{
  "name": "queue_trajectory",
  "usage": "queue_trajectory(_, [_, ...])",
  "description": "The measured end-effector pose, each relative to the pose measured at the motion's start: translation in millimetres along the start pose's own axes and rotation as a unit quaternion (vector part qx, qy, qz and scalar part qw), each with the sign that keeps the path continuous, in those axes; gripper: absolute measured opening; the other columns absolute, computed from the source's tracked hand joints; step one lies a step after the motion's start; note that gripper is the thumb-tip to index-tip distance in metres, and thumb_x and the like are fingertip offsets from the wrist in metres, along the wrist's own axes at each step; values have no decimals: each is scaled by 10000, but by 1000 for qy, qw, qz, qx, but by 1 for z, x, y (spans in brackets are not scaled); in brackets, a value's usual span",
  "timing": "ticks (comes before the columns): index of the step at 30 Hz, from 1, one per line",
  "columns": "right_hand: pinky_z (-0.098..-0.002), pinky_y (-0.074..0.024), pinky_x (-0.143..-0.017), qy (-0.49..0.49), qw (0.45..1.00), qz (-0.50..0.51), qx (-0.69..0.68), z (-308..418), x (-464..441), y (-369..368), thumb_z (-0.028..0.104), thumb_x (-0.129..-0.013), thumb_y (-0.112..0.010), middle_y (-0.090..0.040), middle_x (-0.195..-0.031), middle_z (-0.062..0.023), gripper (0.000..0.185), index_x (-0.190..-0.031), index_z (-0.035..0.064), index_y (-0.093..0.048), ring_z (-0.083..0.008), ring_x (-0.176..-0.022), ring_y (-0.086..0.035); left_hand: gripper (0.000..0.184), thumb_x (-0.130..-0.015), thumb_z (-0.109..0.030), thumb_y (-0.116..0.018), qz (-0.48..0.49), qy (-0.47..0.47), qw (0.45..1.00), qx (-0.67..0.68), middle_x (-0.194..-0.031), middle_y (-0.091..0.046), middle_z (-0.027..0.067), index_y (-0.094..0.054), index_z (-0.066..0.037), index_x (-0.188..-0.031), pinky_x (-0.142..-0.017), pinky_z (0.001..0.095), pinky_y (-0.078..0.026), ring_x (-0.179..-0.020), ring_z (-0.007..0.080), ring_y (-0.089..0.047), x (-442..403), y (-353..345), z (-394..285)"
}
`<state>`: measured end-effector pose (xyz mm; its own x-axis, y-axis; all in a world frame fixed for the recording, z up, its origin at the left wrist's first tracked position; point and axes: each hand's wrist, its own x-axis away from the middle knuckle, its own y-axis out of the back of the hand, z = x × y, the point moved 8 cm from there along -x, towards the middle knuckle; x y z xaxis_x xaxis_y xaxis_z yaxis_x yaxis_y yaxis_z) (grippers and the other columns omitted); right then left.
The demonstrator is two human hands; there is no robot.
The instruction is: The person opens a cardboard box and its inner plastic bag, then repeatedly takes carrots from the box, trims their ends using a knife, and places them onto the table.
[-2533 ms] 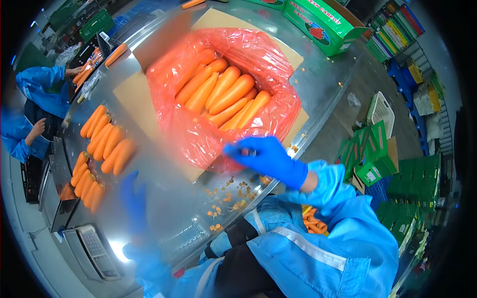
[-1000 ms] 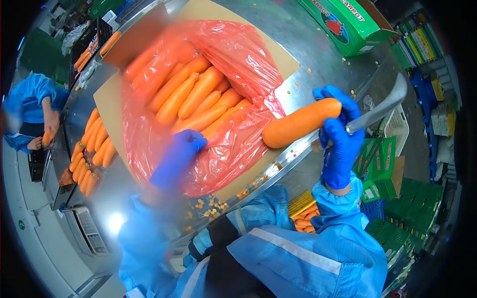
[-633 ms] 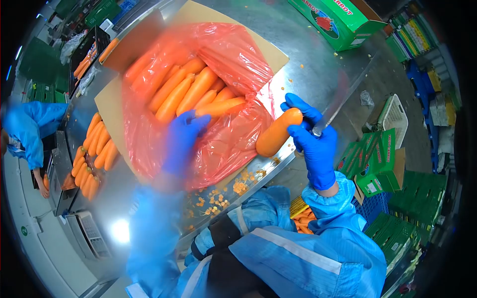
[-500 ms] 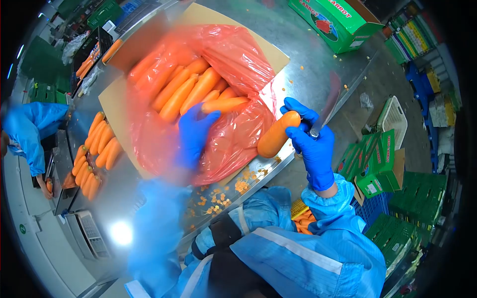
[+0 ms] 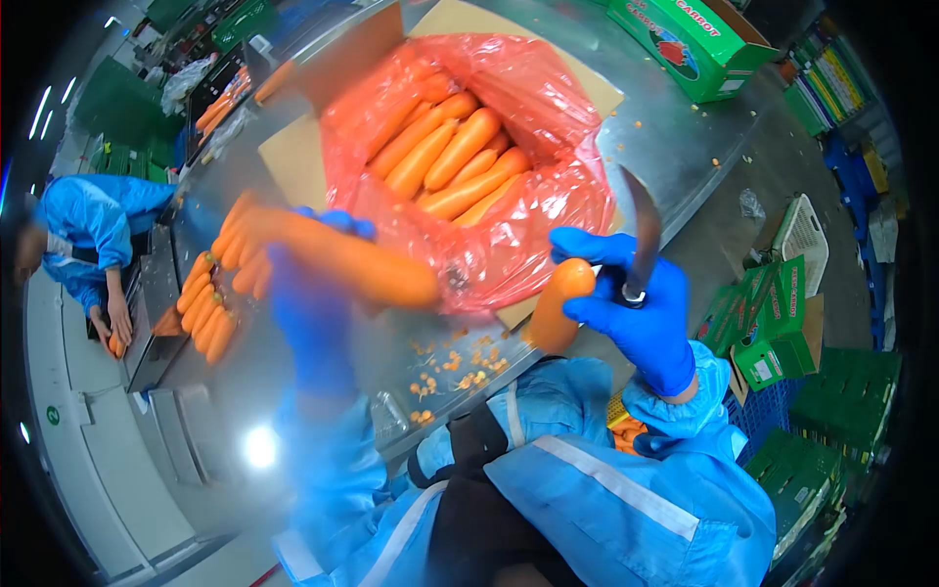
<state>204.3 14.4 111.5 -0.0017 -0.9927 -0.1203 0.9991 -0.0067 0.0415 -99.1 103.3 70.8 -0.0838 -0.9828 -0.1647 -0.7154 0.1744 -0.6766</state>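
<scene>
My left hand [image 5: 311, 318], in a blue glove and blurred by motion, is closed round a large carrot [image 5: 357, 264] over the near-left part of the carton. Between the thumb and fingers of my gloved right hand [image 5: 650, 328] is another carrot [image 5: 558, 313], pointing down at the table's near edge. That same hand grips a knife [image 5: 643, 220] with a short curved blade, which points up and away. An open cardboard carton [image 5: 293, 161] lined with a red plastic bag [image 5: 562, 210] stands in front of me, with several carrots [image 5: 450, 161] inside.
Several carrots [image 5: 207, 308] lie in rows on the metal table [image 5: 685, 166] at left. Carrot trimmings [image 5: 465, 370] are scattered near its front edge. A green carton [image 5: 690, 44] stands at the far right. Another person [image 5: 103, 230] works at left. Green crates [image 5: 841, 396] stand at right.
My left hand has lifted a carrot out of the bag and moved left with it. My right hand still holds its carrot and knife. The view has shifted.
</scene>
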Motion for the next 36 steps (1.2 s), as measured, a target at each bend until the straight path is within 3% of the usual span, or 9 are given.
queue_trajectory(3, [-234, -490, -674, -57, 995, 83, 8, -1, 3, -54, 68, -736, -797, -701, -1106, -42, 424, -1146, 52, -686, -61, -751, -586, 629, -924, -584, -533, -72, 169, 976, -121, -1043, -616, 123, -484, -72, -1286, -866, 414, -511, -988, 263, -599, 55, 29, 19])
queue_trajectory(6, [-244, -505, -696, -74, 987, 139, 19, -11, 3, -112, 134, -738, -814, -709, -1034, -46, 430, -1140, 52, -685, -79, -767, -604, 754, -857, -553, -628, -46, 259, 953, -153, -1234, -546, 129, -395, -37, -1354, -964, 403, -485, -1100, 266, -574, 103, 57, 42])
queue_trajectory(9, [-223, -487, -669, -111, 981, 156, 23, -37, 11, -158, 180, -724, -839, -708, -968, -47, 438, -1110, 38, -687, -59, -717, -565, 806, -816, -480, -711, -34, 169, 942, -288, -1317, -501, 149, -370, -15, -1380, -963, 424, -498, -1153, 283, -573, 133, 79, 49])
queue_trajectory(10, [-230, -497, -673, -111, 981, 155, 29, -43, 13, -170, 201, -722, -845, -706, -959, -50, 439, -1098, 38, -688, -66, -724, -580, 899, -741, -280, -822, -3, 182, 957, -225, -1377, -455, 174, -296, -21, -1422, -984, 438, -488, -1207, 288, -549, 139, 50, 37])
queue_trajectory(14, [-255, -532, -708, -110, 978, 158, 85, -47, 24, -193, 262, -704, -863, -702, -955, -66, 465, -1074, 43, -686, -96, -779, -637, 1077, -577, 2, -848, -43, 187, 915, -355, -1362, -461, 194, -212, -64, -1444, -971, 417, -492, -1195, 277, -549, 155, 32, 31])
queue_trajectory(21, [-250, -521, -701, -31, 984, 176, 22, -50, 44, -182, 248, -738, -848, -710, -965, -70, 422, -1073, 46, -689, -97, -799, -656, 922, -584, 20, -750, -38, 116, 889, -441, -1233, -492, 127, -308, -63, -1389, -952, 376, -471, -1142, 233, -537, 167, 40, 15])
queue_trajectory(25, [-304, -515, -614, 112, 891, 265, 350, -40, 44, -162, 218, -766, -757, -679, -837, -47, 190, -937, 159, -699, -238, -711, -672, 803, -590, 15, -742, -13, 84, 849, -522, -1132, -480, 82, -390, -61, -1308, -893, 347, -473, -1045, 196, -536, 163, 35, 2])
queue_trajectory(26, [-353, -490, -572, 146, 884, 266, 355, -29, 46, -167, 233, -755, -731, -618, -766, -44, 145, -873, 182, -664, -292, -684, -626, 789, -588, 14, -744, -9, 82, 844, -530, -1124, -482, 80, -403, -61, -1295, -888, 344, -474, -1038, 194, -537, 163, 34, 2])
queue_trajectory(36, [-357, -465, -545, 177, 881, 249, 360, -33, 56, -167, 253, -777, -722, -558, -713, -40, 135, -862, 196, -634, -240, -647, -619, 759, -562, -7, -765, -6, 144, 870, -472, -1117, -512, 82, -445, -68, -1248, -865, 357, -485, -1002, 203, -552, 164, 19, 14])
